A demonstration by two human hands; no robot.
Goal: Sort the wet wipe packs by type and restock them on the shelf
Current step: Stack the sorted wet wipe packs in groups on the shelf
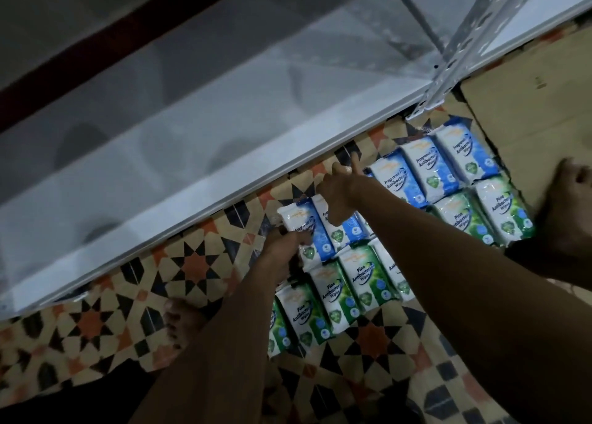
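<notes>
Wet wipe packs lie in rows on the patterned floor (pixel 192 263). Blue fragrance-free packs (pixel 432 167) lie at the upper right, with green pine packs (pixel 480 215) below them. More green pine packs (pixel 336 286) lie in the middle. My left hand (pixel 282 247) grips a blue pack (pixel 302 222) by its left edge, thumb across its front. My right hand (pixel 336 196) holds the top of the neighbouring blue pack (pixel 347 230), thumb on its front and two fingers pointing straight up. The white shelf (pixel 192 129) runs diagonally just above the packs.
A perforated metal shelf upright (pixel 474 42) stands at the upper right. Flat cardboard (pixel 528 110) lies on the floor at the right. One bare foot (pixel 182 324) stands on the tiles at the lower left; another (pixel 570 212) rests on the cardboard's edge.
</notes>
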